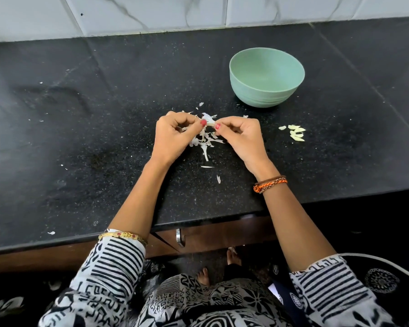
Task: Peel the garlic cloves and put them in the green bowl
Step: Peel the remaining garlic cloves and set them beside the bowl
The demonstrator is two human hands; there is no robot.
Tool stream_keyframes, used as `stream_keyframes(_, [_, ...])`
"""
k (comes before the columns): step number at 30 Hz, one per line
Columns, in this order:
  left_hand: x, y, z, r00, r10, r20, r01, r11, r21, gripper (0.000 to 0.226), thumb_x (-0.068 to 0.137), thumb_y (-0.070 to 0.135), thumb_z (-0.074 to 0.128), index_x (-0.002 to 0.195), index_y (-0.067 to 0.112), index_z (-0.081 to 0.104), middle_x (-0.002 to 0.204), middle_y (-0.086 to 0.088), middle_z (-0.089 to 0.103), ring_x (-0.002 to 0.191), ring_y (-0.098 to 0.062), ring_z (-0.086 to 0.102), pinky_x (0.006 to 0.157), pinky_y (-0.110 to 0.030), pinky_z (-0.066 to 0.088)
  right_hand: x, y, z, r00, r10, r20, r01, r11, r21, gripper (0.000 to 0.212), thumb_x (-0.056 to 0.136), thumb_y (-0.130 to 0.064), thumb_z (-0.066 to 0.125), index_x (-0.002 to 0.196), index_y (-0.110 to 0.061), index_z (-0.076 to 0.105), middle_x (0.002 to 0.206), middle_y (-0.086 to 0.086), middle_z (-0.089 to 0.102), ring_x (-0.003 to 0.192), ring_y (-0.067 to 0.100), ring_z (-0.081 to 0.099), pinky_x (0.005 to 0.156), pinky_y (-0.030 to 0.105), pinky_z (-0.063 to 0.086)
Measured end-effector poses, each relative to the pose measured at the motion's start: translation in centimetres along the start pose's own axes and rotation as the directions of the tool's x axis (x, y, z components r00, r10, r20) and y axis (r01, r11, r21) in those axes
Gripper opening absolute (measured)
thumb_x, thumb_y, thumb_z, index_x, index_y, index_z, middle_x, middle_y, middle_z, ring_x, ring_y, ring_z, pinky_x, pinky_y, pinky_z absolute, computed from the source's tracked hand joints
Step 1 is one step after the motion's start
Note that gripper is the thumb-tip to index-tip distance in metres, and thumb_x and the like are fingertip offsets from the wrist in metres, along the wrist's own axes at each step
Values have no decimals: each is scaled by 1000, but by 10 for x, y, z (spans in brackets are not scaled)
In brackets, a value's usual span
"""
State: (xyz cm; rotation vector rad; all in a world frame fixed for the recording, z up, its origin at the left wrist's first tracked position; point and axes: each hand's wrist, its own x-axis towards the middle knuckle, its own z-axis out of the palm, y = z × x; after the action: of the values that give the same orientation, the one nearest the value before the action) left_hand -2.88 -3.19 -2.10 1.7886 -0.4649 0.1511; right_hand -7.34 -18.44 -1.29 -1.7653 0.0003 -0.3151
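Papery white skin clings to the garlic clove [208, 120], pinched between the thumbs and fingertips of the left hand [175, 135] and right hand [240, 135] just above a litter of peel scraps [206, 140] on the speckled black table [104, 138]. Peeled pale cloves [296, 133] lie to the right. Beyond them stands the smooth, round green bowl [266, 76], nothing visible inside.

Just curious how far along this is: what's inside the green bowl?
The bowl looks empty: only its bare green inside shows, though the near wall hides a little. Cloves lie on the counter to its right.
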Motion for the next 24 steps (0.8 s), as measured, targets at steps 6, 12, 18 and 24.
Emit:
stream_keyframes(6, [-1,4,1,996,-38,82,45,995,-87,10,79,23,65,73,24,72,72,-2,67,67,-20,52,64,-31,43,-1,4,-1,995,-84,-59,83,996,-16,20,80,0,66,90,-16,70,80,-7,68,75,15,66,72,23,53])
stream_keyframes(12, [-1,10,0,991,-87,102,104,979,-175,7,79,17,65,73,18,67,74,-15,59,67,-23,44,57,-21,36,-3,3,-2,977,-206,-57,194,967,-166,16,79,-7,68,91,-17,71,82,-12,66,70,-6,58,59,10,39])
stream_keyframes(18, [-1,14,0,967,-126,222,171,965,-197,6,75,17,62,71,13,63,68,-11,54,61,-18,41,56,-21,32,-3,9,-1,938,-328,-111,269,893,-361,12,76,-7,68,84,-14,74,81,-14,63,79,5,55,72,7,38])
stream_keyframes(24, [-2,16,-1,920,-86,383,167,969,-184,12,83,7,57,72,6,54,57,11,49,46,2,36,48,-8,28,-5,7,-1,919,-382,-97,320,868,-379,11,75,-6,67,80,-12,74,80,-14,63,80,9,55,74,11,41])
